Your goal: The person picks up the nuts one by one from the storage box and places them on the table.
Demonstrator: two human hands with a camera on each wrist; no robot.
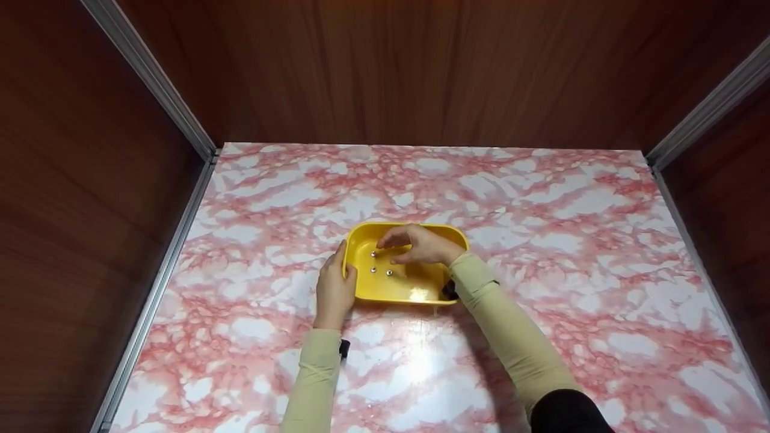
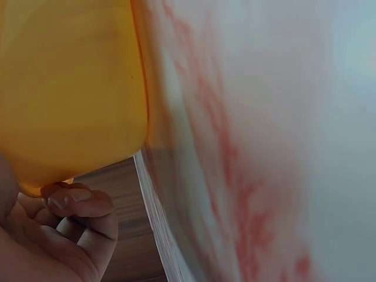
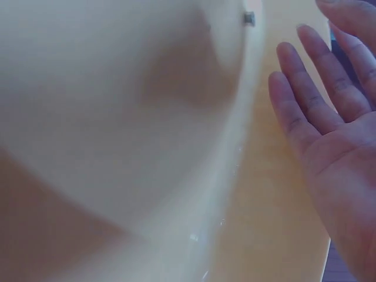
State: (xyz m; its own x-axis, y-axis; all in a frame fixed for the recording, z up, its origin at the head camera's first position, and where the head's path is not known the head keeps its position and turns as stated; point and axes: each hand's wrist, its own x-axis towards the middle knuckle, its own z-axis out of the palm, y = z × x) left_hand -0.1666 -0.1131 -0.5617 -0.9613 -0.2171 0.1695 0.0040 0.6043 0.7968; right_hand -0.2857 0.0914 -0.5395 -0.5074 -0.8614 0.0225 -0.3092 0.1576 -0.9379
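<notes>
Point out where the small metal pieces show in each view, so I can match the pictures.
Head: three small metal pieces lie in the left half of the yellow tray, near the right hand.
Left wrist: none visible.
Right wrist: one piece near the top edge, right of centre, left of the fingertips.
Shared landmark: the yellow tray, in all three, paler in the right wrist view.

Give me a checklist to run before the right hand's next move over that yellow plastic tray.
1. Yellow, round-cornered plastic tray steadied: ok, left hand grips its left end.
2. Small silvery metal pieces inside: ok, three visible.
3. Clear view of the whole tray floor: not ok, right hand covers part of it.
4. Right hand's fingers free: ok, nothing visibly held.
5. Fingers touching the nearest piece: cannot tell.
</notes>
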